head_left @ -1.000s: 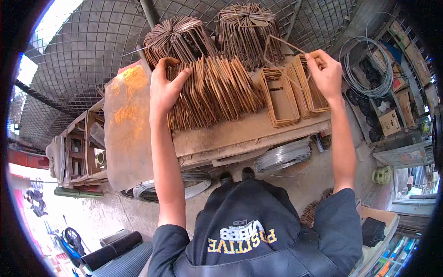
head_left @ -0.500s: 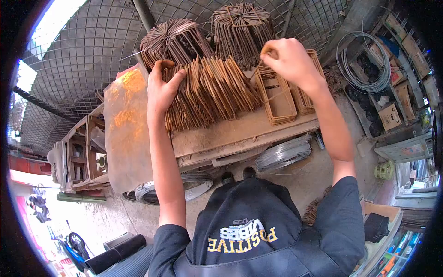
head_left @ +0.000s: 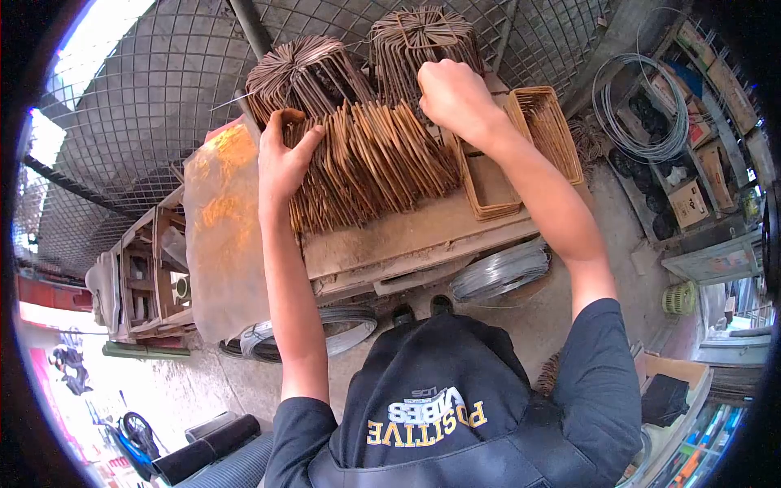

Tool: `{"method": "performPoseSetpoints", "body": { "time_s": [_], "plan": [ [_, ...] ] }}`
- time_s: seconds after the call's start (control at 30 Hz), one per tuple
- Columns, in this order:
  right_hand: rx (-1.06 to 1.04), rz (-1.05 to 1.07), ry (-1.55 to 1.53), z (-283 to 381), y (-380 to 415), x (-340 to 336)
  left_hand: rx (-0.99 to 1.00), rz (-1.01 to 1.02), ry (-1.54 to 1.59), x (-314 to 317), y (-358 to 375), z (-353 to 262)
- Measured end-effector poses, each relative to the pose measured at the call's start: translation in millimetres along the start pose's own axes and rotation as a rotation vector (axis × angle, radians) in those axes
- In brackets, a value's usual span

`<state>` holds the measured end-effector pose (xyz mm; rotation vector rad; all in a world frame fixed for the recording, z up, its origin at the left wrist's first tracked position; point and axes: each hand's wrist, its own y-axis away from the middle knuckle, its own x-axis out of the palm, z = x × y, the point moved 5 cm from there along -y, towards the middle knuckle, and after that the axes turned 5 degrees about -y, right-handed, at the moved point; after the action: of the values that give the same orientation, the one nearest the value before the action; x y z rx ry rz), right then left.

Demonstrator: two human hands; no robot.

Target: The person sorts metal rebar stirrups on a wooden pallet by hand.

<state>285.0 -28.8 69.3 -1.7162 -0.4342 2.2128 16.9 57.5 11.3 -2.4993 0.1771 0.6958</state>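
Note:
A row of rusty metal stirrups (head_left: 370, 167), bent-rod frames standing on edge close together, leans across the wooden bench. My left hand (head_left: 282, 163) is at the row's left end, its thumb and fingers curled round the stirrups there. My right hand (head_left: 457, 96) is closed above the row's right end; its back faces me, so its fingertips and anything in them are hidden. Just below my right forearm lies a stack of flat rectangular stirrups (head_left: 495, 213). Another rectangular stack (head_left: 553, 134) lies to the right of the forearm.
Two round bundles of stirrups (head_left: 297, 65) (head_left: 423, 32) stand behind the row, against wire mesh. The bench (head_left: 382, 256) ends in front of me, with a wire coil (head_left: 500, 270) on the floor below. A stained sheet (head_left: 224, 236) hangs at left. More wire (head_left: 643, 110) hangs at right.
My right hand has moved left from the rectangular stacks to the right end of the row, uncovering the right stack. My left hand stays at the left end.

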Motion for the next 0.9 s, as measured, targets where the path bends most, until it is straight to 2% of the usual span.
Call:
{"method": "performPoseSetpoints", "body": {
  "time_s": [0.13,0.2,0.27,0.33,0.37,0.4,0.47,0.63,0.67,0.7,0.73,0.8,0.87,0.9],
  "plan": [
    [0.045,0.044,-0.085,-15,-2,18,-0.013,0.028,0.031,0,0,-4],
    [0.217,0.085,-0.172,-22,-1,16,-0.003,0.018,0.028,-1,0,-6],
    [0.206,0.079,-0.21,-34,3,15,0.002,0.013,0.026,-2,1,-5],
    [0.134,0.169,-0.373,-45,14,16,0.037,-0.009,0.017,-1,0,-5],
    [0.049,0.249,-0.291,-48,20,16,0.038,-0.011,0.017,-1,0,-4],
    [0.048,0.249,-0.289,-51,26,17,0.023,-0.003,0.029,0,0,-2],
    [0.045,0.435,-0.196,-54,43,31,0.008,0.002,0.043,1,1,-3],
    [-0.077,0.469,-0.093,-57,57,58,-0.101,-0.057,0.136,-3,1,7],
    [-0.121,0.385,-0.193,-53,52,53,-0.103,-0.059,0.133,-5,3,4],
    [-0.167,0.3,-0.291,-49,49,47,-0.079,-0.17,0.154,-13,4,0],
    [-0.174,0.3,-0.291,-50,47,41,-0.054,-0.284,0.175,-21,6,-3],
    [-0.154,0.08,-0.321,-43,38,-1,-0.079,-0.346,0.257,-35,4,20],
    [-0.31,-0.121,-0.161,-48,33,-15,-0.325,-0.516,0.53,-55,11,37],
    [-0.273,-0.117,-0.182,-50,31,-18,-0.297,-0.539,0.63,-65,10,42]
  ]
}}
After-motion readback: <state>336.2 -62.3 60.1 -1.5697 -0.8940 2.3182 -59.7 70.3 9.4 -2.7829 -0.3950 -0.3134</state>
